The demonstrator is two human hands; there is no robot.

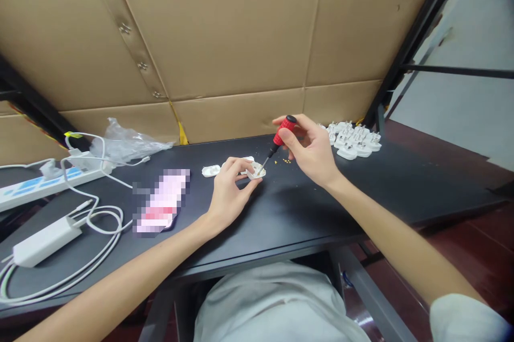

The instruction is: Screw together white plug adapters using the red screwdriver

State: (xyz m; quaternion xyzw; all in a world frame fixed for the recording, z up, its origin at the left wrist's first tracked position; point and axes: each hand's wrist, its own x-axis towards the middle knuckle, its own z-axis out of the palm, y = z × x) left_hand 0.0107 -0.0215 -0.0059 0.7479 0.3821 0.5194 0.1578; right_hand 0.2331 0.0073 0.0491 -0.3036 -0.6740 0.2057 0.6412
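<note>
My left hand (pixel 229 192) rests on the black table (pixel 305 213) and pinches a small white plug part (pixel 256 173) between its fingers. My right hand (pixel 311 149) grips a red-handled screwdriver (pixel 280 138), tilted, with its tip down on that plug part. A few tiny brass screws (pixel 284 161) lie on the table just right of the part. Two more white plug pieces, one (pixel 211 171) to the left and one (pixel 246 160) behind my left fingers, lie close by.
A heap of several white plugs (pixel 353 141) sits at the back right. On the left lie a power strip (pixel 44 181), a white charger (pixel 46 240) with coiled cables, a clear plastic bag (pixel 120 141) and a blurred pink object (pixel 163 208). Cardboard (pixel 225 37) walls the back.
</note>
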